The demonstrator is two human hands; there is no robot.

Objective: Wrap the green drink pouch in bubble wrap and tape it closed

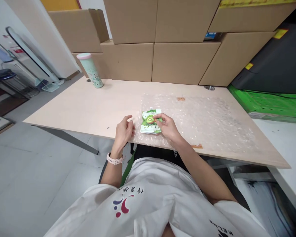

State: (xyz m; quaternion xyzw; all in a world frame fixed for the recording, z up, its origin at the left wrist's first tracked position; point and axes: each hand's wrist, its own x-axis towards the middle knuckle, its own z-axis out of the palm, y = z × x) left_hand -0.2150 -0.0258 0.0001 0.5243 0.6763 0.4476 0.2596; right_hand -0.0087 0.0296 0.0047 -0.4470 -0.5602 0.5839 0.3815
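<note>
A small green and white packet [148, 129] with a kiwi picture lies flat on a sheet of clear bubble wrap [199, 121], close to the table's front edge. Over the packet's right side is my right hand [168, 127], its thumb and forefinger bent together in a pinch above the kiwi picture. What sits between those fingertips, if anything, is too small to make out. My left hand [124, 131] rests at the left edge of the bubble wrap, left of the packet, with fingers loosely bent and apart. It holds nothing that I can see.
A mint-green tumbler [90, 69] with a pink lid stands at the back left of the pale wooden table [71, 110]. Stacked cardboard boxes [128, 62] wall off the back. At right, a dark case [273, 65] sits over a green crate [273, 103].
</note>
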